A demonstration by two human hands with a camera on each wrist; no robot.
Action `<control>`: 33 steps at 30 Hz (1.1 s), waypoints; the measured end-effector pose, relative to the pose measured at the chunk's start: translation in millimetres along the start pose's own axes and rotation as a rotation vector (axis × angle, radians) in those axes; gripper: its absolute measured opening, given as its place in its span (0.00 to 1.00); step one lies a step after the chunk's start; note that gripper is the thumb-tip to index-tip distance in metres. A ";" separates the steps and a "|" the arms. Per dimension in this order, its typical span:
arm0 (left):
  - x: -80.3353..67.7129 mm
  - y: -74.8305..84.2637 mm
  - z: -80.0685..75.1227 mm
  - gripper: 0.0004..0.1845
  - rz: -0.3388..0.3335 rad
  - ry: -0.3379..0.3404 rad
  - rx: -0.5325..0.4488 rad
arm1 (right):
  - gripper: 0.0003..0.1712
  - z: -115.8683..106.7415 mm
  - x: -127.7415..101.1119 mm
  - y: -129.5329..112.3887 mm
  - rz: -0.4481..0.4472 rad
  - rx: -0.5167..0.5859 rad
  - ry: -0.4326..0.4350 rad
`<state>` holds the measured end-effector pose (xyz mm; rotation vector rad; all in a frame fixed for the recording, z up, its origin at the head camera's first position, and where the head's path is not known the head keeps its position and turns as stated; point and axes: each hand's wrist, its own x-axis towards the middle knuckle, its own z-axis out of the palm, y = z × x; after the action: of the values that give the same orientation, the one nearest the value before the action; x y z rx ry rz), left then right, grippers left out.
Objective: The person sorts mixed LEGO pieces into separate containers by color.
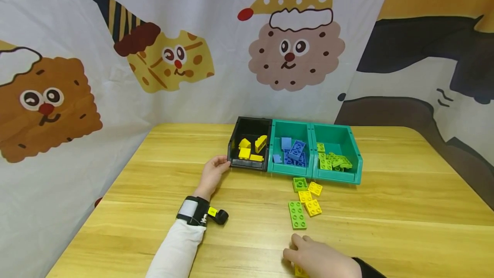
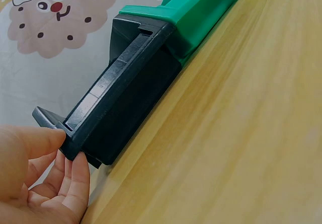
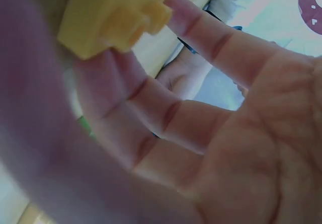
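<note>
Wooden table [image 1: 162, 183], bearing three bins in a row: black bin [image 1: 248, 144] with yellow bricks, two teal bins [image 1: 314, 153] with blue and green bricks; loose green and yellow bricks [image 1: 305, 200] lie just before the teal bins. Left hand [image 1: 214, 170]: thumb and fingertips [image 2: 75, 176] pinch the black bin's near left corner; fingers otherwise relaxed. Right hand [image 1: 320, 258]: near table edge, fingers curled round a yellow brick [image 3: 113, 15].

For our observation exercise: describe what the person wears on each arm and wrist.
The left arm has a white sleeve. At its wrist sits a black strap with a grey band, carrying a small black camera with a yellow tag. The right arm shows a dark sleeve cuff. Both hands are bare.
</note>
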<state>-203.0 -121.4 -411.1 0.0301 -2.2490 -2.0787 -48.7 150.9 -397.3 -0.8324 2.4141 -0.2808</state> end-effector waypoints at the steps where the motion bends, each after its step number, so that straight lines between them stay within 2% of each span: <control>1: 0.4 -0.2 0.1 0.14 -0.003 0.001 -0.002 | 0.25 4.6 3.5 4.3 -0.017 -0.005 0.003; 12: 1.4 -1.1 0.1 0.14 -0.006 0.000 -0.024 | 0.15 35.8 26.2 36.1 -0.213 0.021 0.011; 19: 16.1 -23.2 -0.8 0.15 -0.019 0.000 -0.048 | 0.13 51.8 39.1 53.4 -0.363 -0.023 0.045; 22: 18.5 -27.1 0.1 0.15 -0.014 0.009 -0.039 | 0.12 53.5 40.6 53.3 -0.395 -0.031 0.053; 25: 18.8 -28.3 0.3 0.14 -0.011 0.020 -0.028 | 0.11 44.9 34.7 41.3 -0.408 -0.032 0.046; 27: 18.7 -28.9 0.0 0.14 -0.009 0.026 -0.013 | 0.11 32.1 26.1 24.8 -0.433 -0.036 0.036; 31: 19.2 -29.1 -0.1 0.14 -0.015 0.030 0.006 | 0.11 7.3 9.9 -5.4 -0.563 -0.076 0.065; 33: 19.8 -28.8 0.0 0.13 -0.014 0.031 0.012 | 0.11 -3.3 2.9 -14.7 -0.589 -0.061 0.096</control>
<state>-223.9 -125.0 -438.9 0.0786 -2.2498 -2.0570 -45.1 137.6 -390.5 -1.5813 2.2167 -0.4773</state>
